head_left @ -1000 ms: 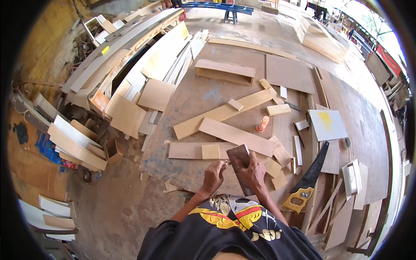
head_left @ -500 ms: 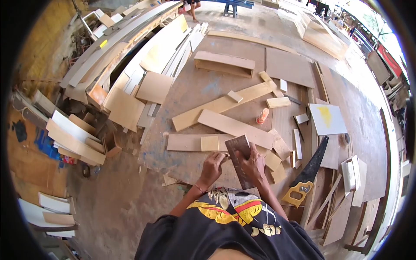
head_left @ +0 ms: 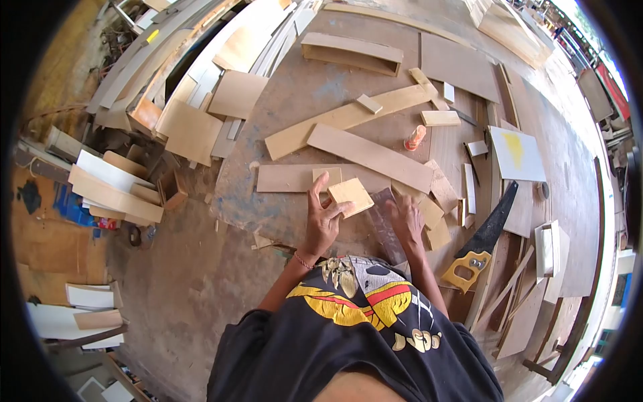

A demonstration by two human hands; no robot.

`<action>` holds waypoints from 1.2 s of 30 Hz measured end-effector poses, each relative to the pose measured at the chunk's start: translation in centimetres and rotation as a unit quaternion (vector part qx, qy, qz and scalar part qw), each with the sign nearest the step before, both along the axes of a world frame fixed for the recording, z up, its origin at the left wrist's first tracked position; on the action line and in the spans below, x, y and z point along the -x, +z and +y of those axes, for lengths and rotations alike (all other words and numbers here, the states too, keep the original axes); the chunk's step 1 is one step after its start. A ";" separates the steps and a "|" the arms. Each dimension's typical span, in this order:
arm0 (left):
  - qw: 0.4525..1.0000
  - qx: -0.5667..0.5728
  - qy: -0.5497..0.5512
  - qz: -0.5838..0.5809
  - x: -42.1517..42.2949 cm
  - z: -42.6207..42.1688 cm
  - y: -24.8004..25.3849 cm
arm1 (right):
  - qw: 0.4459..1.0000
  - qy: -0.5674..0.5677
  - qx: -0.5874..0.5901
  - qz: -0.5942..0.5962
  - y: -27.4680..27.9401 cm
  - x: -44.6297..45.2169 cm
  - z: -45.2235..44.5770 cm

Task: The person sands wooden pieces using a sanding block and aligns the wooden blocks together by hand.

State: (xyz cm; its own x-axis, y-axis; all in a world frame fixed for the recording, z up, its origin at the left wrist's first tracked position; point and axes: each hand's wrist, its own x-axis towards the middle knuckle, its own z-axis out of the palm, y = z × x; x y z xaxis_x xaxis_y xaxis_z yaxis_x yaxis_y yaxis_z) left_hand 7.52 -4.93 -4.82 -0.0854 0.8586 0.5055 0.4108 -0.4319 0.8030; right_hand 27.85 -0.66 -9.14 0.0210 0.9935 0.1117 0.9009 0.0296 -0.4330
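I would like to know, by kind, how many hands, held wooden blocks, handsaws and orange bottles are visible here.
Hands: 2 (left hand, right hand)
Held wooden block: 1
Handsaw: 1
Orange bottle: 1
Total: 5

Handsaw (head_left: 492, 221) (yellow-handled), tip near yellow-stained panel (head_left: 520, 164); orange bottle (head_left: 414, 138) left of panel; open-fronted box (head_left: 351, 46) farther back.

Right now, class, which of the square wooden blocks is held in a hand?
The block in the left hand, the held block; the similar square block just beyond lies on a long board.
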 end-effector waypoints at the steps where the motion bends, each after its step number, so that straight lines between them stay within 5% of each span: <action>1: 1.000 0.004 -0.001 -0.001 -0.1 -0.1 0.0 | 1.000 -0.001 0.004 -0.001 0.6 0.2 0.3; 3: 0.999 0.021 -0.025 -0.005 -0.3 -0.3 0.2 | 0.984 0.014 -0.030 0.175 1.8 1.0 1.2; 5: 0.998 0.041 -0.035 0.031 0.0 -0.1 0.1 | 0.899 0.015 0.155 0.409 2.2 1.9 1.2; 7: 0.995 0.066 -0.047 0.066 -0.7 -2.6 -1.1 | 0.824 0.083 0.267 0.492 4.0 2.6 0.7; 9: 0.992 0.110 -0.040 0.037 0.4 -1.4 -2.2 | 0.841 0.107 0.241 0.473 -2.0 2.3 1.1; 13: 0.982 0.170 0.077 -0.006 1.9 -1.4 -2.4 | 0.805 0.003 0.255 0.536 -0.6 4.2 1.8; 14: 0.978 0.128 0.138 0.089 2.6 -1.1 -2.7 | 0.834 0.000 0.209 0.510 -2.7 4.6 2.7; 18: 0.961 0.184 0.205 0.009 4.8 0.6 -6.3 | 0.846 -0.007 0.212 0.489 -2.4 8.2 5.7; 23: 0.945 0.221 0.240 0.021 5.2 2.6 -6.1 | 0.951 0.087 0.106 0.276 -2.8 10.7 7.4; 36: 0.909 0.372 0.188 -0.004 5.1 5.6 -4.8 | 0.965 0.144 0.120 0.186 -2.8 10.7 7.3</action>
